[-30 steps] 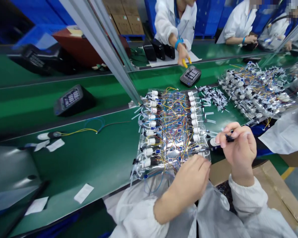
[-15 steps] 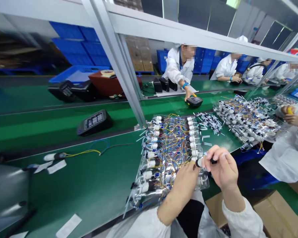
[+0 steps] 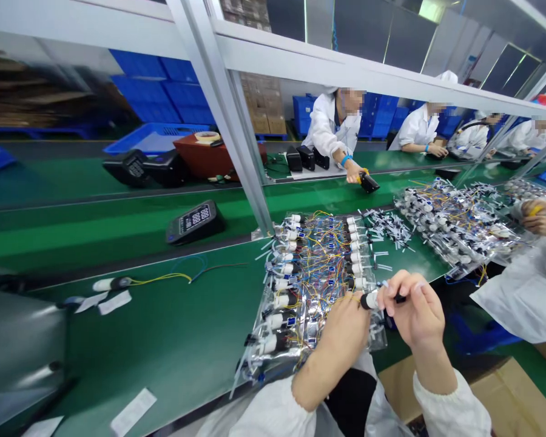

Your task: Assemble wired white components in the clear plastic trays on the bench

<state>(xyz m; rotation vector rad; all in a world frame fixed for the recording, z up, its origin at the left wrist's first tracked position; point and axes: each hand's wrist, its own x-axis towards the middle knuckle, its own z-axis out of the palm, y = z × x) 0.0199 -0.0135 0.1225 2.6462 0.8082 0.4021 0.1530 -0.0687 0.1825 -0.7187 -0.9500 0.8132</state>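
Observation:
My right hand point(image 3: 412, 312) is closed round a small black and white pump-like part point(image 3: 371, 300), held just above the near right corner of a clear sheet point(image 3: 273, 358) laid with rows of such parts and coloured wires. My left hand point(image 3: 346, 325) is closed too, its fingertips at the white end of that same part. Both hands meet over the sheet. More white and black parts point(image 3: 279, 300) lie in two columns on it, joined by yellow, blue and red wires point(image 3: 321, 261).
A loose part with a yellow wire point(image 3: 131, 281) and paper slips point(image 3: 113, 301) lie left on the green bench. A black display unit point(image 3: 195, 221) rides the green belt behind. A metal post point(image 3: 236, 139) rises ahead. Short white tubes point(image 3: 386, 227) and another wired batch point(image 3: 455, 218) lie right. People in white coats work around.
My left hand has come up to the white end of the part in my right hand. My view has lifted. The black display unit has travelled right along the belt.

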